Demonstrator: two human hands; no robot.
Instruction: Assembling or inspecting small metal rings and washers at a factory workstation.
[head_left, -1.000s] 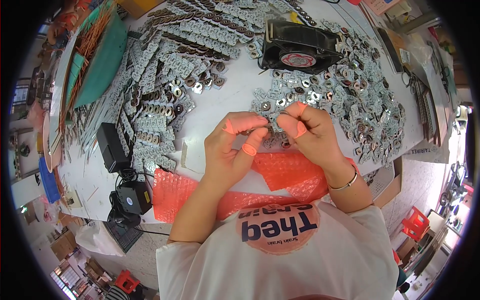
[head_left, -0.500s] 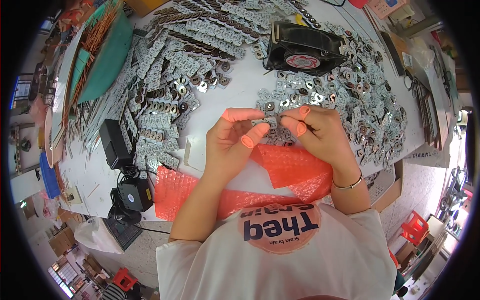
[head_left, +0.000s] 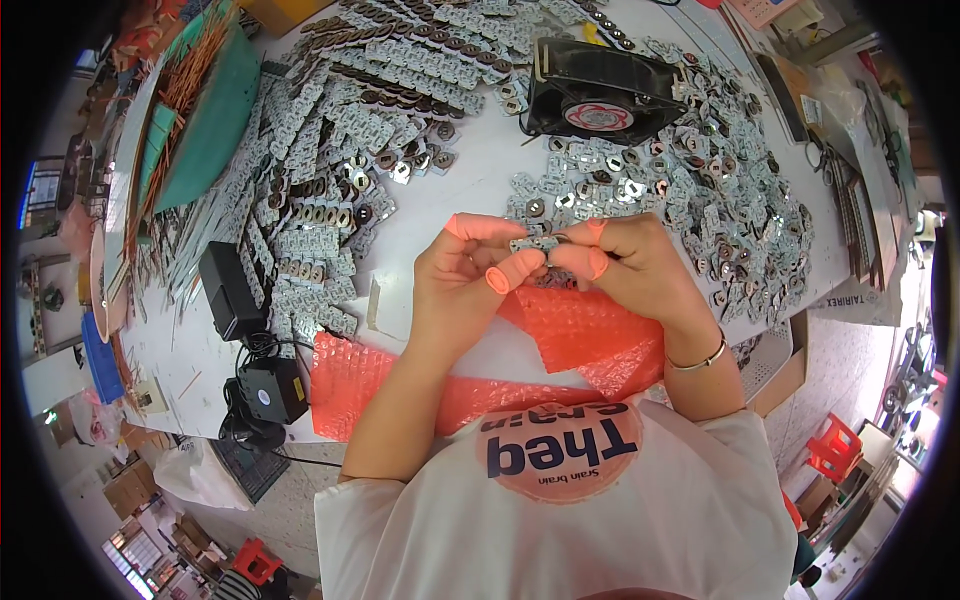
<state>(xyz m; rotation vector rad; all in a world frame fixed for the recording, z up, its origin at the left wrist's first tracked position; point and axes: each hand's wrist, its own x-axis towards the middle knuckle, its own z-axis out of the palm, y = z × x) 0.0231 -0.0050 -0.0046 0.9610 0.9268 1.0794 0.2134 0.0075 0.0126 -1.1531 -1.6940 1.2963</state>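
My left hand (head_left: 462,275) pinches a small silvery metal piece (head_left: 533,243) between thumb and forefinger. From the other side my right hand (head_left: 640,265) closes its thumb and forefinger on the same piece's end. Orange finger cots cover the tips of both thumbs and forefingers. Just beyond my fingers spreads a heap of loose small metal parts (head_left: 745,185), some with round dark discs. Beneath my hands and forearms lies red bubble wrap (head_left: 585,330). Whether a smaller part sits between my right fingertips is hidden.
A black fan (head_left: 605,90) stands behind the loose heap. Rows of joined metal parts (head_left: 310,245) cover the table's left side. A green basin (head_left: 215,110) holds thin copper-coloured strips. Black adapters (head_left: 270,390) with cables lie at the near left edge.
My right thumb and forefinger have moved slightly left and now press against the metal piece. My left hand has barely moved and keeps its pinch.
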